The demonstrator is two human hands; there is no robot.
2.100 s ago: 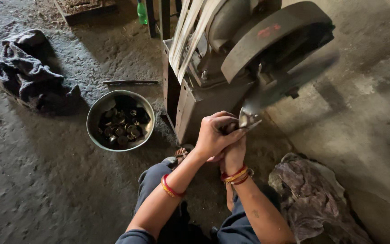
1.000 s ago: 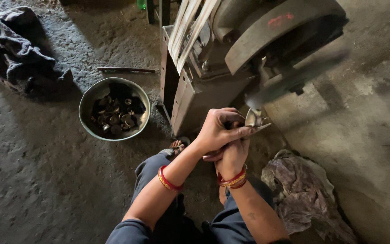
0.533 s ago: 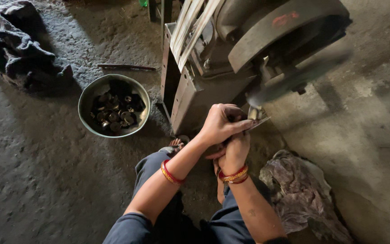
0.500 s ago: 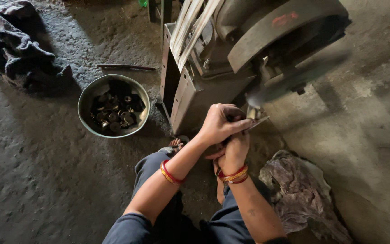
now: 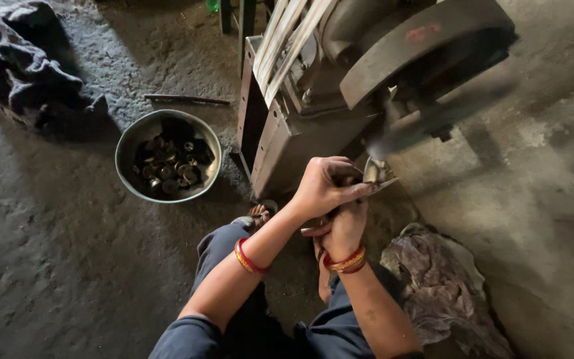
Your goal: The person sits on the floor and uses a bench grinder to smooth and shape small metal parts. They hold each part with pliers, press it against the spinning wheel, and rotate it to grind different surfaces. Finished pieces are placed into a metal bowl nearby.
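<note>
Hands — left hand point(image 5: 323, 189) over right hand point(image 5: 343, 229), fingers clasping a half-hidden metal piece point(image 5: 375, 174) — spinning wheel point(image 5: 433, 123) blurred.

Dim, soft daylight from the right; the spinning wheel point(image 5: 433, 126) is motion-blurred, corners shadowed.

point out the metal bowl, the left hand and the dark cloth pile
metal bowl point(image 5: 125, 143): head view, on its bare left inner wall.
left hand point(image 5: 323, 187): head view, on the back of the hand.
dark cloth pile point(image 5: 24, 73): head view, on the middle folds.
</note>
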